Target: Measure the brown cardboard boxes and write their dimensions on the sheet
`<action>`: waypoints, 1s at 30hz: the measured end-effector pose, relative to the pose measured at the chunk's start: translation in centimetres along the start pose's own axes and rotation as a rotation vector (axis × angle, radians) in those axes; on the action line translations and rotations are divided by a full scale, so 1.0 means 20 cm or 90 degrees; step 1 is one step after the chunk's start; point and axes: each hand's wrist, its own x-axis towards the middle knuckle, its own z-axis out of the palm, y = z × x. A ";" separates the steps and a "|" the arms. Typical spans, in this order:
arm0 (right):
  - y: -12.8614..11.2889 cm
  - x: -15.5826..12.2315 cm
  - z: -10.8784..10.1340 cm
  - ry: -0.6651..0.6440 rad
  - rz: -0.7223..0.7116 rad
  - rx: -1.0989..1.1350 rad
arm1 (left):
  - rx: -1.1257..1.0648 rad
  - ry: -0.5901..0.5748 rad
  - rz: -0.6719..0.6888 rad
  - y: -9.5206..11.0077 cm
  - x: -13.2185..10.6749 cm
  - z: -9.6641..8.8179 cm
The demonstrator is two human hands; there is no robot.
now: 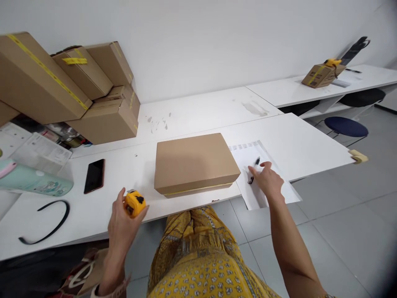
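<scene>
A yellow and black tape measure (135,203) sits in my left hand (121,223), fingers and thumb closed around its case near the table's front edge. Over at the right, my right hand (269,179) is above a sheet of paper (245,155), thumb and forefinger spread on either side of a black and clear pen (254,167). Whether a finger touches the pen I cannot tell. Between my hands lies a closed cardboard box (195,159), with a yellow strip along its lower front side. The paper reaches past the table edge.
Several cardboard boxes (105,120) are stacked at the left against the wall. A phone (94,176), a mint-green bottle (40,180) and a curved black strip (63,219) lie nearer. Far right, a small box (318,76) stands on another table, with a blue stool (346,126) below.
</scene>
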 end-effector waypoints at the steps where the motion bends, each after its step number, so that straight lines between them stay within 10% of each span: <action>1: 0.01 0.02 0.03 -0.034 -0.033 -0.014 | 0.061 -0.003 -0.030 -0.03 0.05 0.00; 6: 0.05 0.06 0.09 -0.072 -0.131 0.198 | 0.193 -0.007 -0.116 -0.16 0.16 0.06; 10: 0.23 0.12 0.10 0.127 -0.115 0.445 | 0.189 0.082 -0.056 -0.24 0.19 0.15; 17: 0.50 0.17 0.15 0.206 -0.035 0.163 | 0.156 0.181 0.042 -0.33 0.20 0.25; 25: 0.37 0.16 0.14 0.156 -0.061 0.187 | 0.125 0.192 0.039 -0.37 0.21 0.27; 30: 0.36 0.09 -0.09 0.244 -0.171 0.206 | 0.080 0.236 0.069 -0.30 0.18 0.24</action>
